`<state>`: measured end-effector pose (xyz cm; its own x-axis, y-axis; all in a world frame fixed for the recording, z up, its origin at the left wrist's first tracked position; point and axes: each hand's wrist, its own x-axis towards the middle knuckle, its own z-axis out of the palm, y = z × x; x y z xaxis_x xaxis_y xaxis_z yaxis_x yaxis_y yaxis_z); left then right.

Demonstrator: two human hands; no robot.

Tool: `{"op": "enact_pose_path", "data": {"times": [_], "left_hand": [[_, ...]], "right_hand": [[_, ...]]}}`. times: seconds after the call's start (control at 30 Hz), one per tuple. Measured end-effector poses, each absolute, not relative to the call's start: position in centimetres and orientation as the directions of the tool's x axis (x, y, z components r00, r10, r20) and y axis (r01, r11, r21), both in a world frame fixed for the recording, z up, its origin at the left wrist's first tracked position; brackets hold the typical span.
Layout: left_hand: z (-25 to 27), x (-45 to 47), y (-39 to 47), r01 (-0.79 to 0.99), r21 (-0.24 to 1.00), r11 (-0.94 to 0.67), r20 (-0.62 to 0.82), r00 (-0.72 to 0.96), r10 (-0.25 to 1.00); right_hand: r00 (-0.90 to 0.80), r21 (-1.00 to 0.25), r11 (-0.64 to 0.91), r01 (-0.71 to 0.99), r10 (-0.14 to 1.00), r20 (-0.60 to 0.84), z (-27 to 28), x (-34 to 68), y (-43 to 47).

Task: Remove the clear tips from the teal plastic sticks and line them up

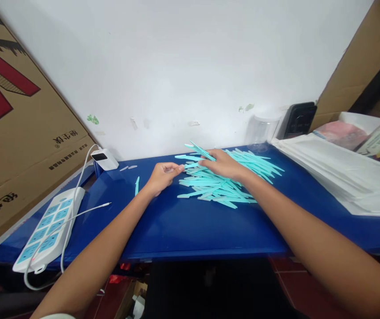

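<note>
Left hand [163,177]: holding thumb and forefinger together, seemingly pinching the left end of one slim turquoise, plastic-looking stick [192,165]; I'm guessing such a light piece is needing only fingertips.
Right hand [221,164]: sitting half-closed over the middle, holding a small bundle of matching turquoise sticks [199,149] between thumb and fingers. I'm reading that thumb as a brace, keeping the sticks roughly aligned; I'm not managing a count.
Loose turquoise heap [218,190]: spreading beneath and beyond the right hand on the glossy blue tabletop [190,235], probably sitting central so both hands are reaching it easily.
Lone turquoise stick [137,186]: lying left of the left hand, well apart from the heap; I can't tell why.
Long white power strip with blue socket panels [45,221]: resting at the left edge, presumably leaving the middle free for handling.
Flat stack of white, sheet-like material [336,177]: occupying the right side, near a clear cylindrical container [264,128] that's standing by the wall.
</note>
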<state>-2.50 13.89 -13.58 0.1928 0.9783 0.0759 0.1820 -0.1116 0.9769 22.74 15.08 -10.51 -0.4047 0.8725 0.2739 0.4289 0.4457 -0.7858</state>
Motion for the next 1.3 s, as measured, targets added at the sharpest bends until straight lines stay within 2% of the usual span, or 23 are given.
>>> {"op": "enact_pose_path", "data": {"times": [0.13,0.27,0.37,0.57,0.73,1.07,1.3], "left_hand": [[-13.1,-2.0,14.0,-0.016,0.999,0.049,-0.045,0.198,0.979],[-12.9,-2.9,14.2,-0.178,0.955,0.237,-0.180,0.285,0.941],[-12.9,-3.5,14.3,-0.228,0.946,0.232,-0.156,0.309,0.938],[-13.0,-3.1,14.0,-0.184,0.969,0.166,-0.105,0.302,0.948],[-13.3,-3.0,14.3,-0.129,0.985,0.113,-0.076,0.260,0.962],[-13.2,-3.2,14.3,-0.164,0.983,0.085,-0.050,0.205,0.977],[-13.3,-3.3,14.6,-0.172,0.985,0.010,0.013,0.130,0.991]], "right_hand": [[-0.320,-0.704,0.456,0.544,0.889,0.329,-10.4,24.1,16.3],[-0.240,-0.626,0.414,0.661,0.907,0.347,-10.7,25.7,17.2],[-0.221,-0.578,0.399,0.712,0.908,0.354,-11.1,26.4,17.7],[-0.167,-0.505,0.374,0.778,0.898,0.407,-11.1,27.2,18.3],[-0.162,-0.566,0.388,0.727,0.898,0.408,-10.4,26.9,18.1],[-0.362,-0.761,0.442,0.475,0.886,0.289,-9.8,23.5,15.1],[-0.292,-0.821,0.385,0.422,0.915,0.279,-10.2,23.0,14.9]]}}
